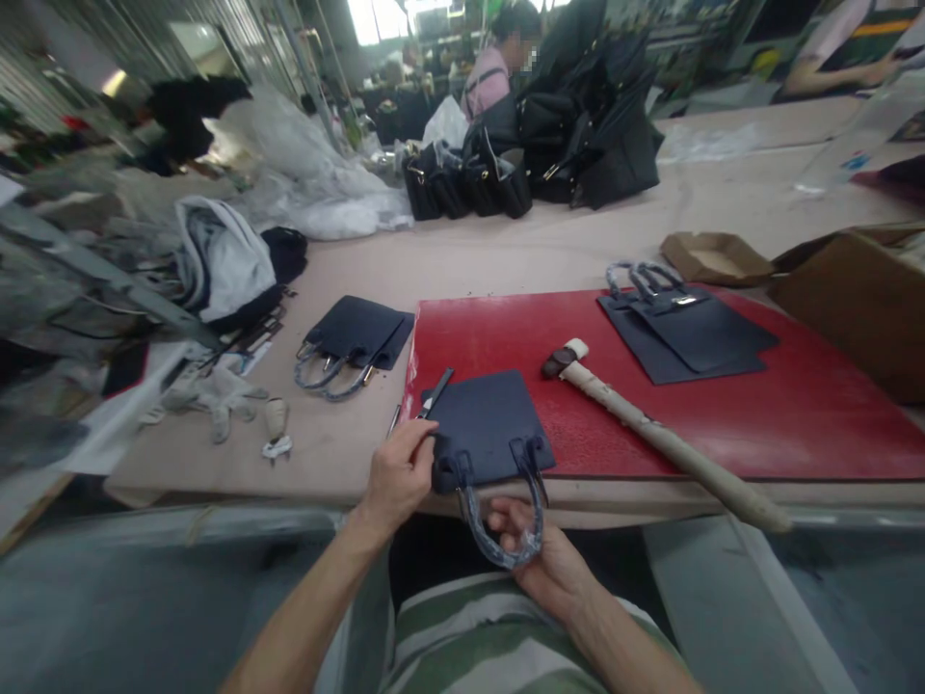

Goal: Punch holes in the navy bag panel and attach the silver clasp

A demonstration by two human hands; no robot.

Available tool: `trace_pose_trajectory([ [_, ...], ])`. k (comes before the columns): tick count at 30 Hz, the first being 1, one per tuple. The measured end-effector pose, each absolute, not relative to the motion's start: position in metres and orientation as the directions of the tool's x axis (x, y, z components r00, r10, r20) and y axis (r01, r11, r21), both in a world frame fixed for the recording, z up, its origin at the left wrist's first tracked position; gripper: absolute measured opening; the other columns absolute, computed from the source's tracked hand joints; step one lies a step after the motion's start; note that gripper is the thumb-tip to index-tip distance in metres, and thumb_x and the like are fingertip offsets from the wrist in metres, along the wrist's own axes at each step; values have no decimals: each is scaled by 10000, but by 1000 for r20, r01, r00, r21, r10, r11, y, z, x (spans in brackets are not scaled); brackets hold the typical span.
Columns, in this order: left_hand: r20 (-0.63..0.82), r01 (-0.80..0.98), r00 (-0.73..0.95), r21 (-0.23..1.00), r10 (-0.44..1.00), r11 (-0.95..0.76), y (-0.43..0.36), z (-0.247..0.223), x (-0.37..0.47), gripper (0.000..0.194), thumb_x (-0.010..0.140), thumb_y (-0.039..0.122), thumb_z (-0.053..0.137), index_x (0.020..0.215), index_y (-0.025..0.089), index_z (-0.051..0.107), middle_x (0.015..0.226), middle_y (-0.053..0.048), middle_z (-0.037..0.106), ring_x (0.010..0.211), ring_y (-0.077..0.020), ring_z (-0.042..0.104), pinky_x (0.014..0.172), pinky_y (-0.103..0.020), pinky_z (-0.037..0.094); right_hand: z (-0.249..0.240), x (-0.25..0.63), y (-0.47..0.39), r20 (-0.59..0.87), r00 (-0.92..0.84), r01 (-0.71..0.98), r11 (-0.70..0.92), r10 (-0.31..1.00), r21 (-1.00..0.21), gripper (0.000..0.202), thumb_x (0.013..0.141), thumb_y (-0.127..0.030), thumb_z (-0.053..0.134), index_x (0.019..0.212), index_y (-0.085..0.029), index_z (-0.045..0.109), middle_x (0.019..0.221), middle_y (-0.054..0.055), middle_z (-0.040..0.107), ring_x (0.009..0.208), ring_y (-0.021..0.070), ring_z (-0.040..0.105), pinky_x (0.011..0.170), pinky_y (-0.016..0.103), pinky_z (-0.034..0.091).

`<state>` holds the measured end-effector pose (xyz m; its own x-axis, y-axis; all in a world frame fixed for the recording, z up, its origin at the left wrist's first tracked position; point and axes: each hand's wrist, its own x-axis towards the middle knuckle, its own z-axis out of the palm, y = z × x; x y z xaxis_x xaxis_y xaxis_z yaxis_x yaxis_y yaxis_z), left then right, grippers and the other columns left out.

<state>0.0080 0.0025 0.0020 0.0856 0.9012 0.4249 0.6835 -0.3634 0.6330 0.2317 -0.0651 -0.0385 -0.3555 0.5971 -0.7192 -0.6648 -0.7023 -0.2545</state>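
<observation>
A dark navy bag panel with a plastic-wrapped handle lies at the front left corner of the red board, its handle hanging over the table edge toward me. My left hand pinches the panel's left edge. The fingers of my right hand curl behind the handle loop and hold it at the bottom. A slim dark tool, perhaps a blade, rests by the panel's upper left corner. Right of the panel, a hammer with a wrapped shaft lies diagonally, its end past the table edge.
More navy panels with handles lie left of the board and on its right part. The red board covers the table front. Gloves lie left, a cardboard box right. Black bags pile behind; co-workers sit beyond.
</observation>
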Motion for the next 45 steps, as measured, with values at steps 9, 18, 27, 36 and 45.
trace_pose_trajectory([
  [9, -186, 932, -100, 326, 977, 158, 86, 43, 17, 321, 826, 441, 659, 923, 138, 700, 932, -135, 713, 920, -301, 661, 727, -372, 428, -45, 227, -59, -555, -463, -618, -701, 691, -356, 576, 587, -450, 957, 973, -72, 759, 786, 63, 686, 481, 3, 470, 455, 97, 370],
  [18, -326, 800, -118, 529, 938, 284, 98, 43, 9, 231, 665, 197, 702, 477, 148, 576, 491, -61, 507, 496, -144, 439, 485, -264, 258, -29, 210, -49, -371, -449, -586, -581, 813, -565, 581, 672, -604, 862, 911, -99, 703, 759, 71, 690, 433, 77, 530, 395, 158, 428],
  [27, -520, -139, 43, 843, 853, 520, 44, 37, -6, 426, 614, 345, 855, 830, 111, 572, 731, -39, 641, 582, -112, 605, 520, -225, 557, -22, 185, -36, -501, -234, -638, -521, 833, -567, 666, 607, -645, 875, 844, -101, 572, 798, 60, 680, 474, 134, 589, 392, 224, 475],
  [36, -436, -410, 66, 808, 897, 423, 21, 39, 13, 658, 578, 360, 940, 1074, 106, 590, 757, -28, 693, 643, -139, 672, 600, -231, 598, -24, 195, -45, -292, -374, -641, -472, 881, -605, 582, 768, -589, 797, 1011, -157, 493, 872, 33, 672, 462, 87, 557, 410, 184, 466],
  [45, -294, -197, -31, 939, 955, 283, 16, 30, 38, 574, 611, 403, 886, 969, 117, 540, 794, -71, 739, 705, -134, 686, 707, -225, 548, -34, 190, -57, -296, -294, -648, -417, 909, -637, 486, 790, -580, 781, 883, -120, 653, 807, 52, 658, 526, 100, 585, 489, 205, 482],
])
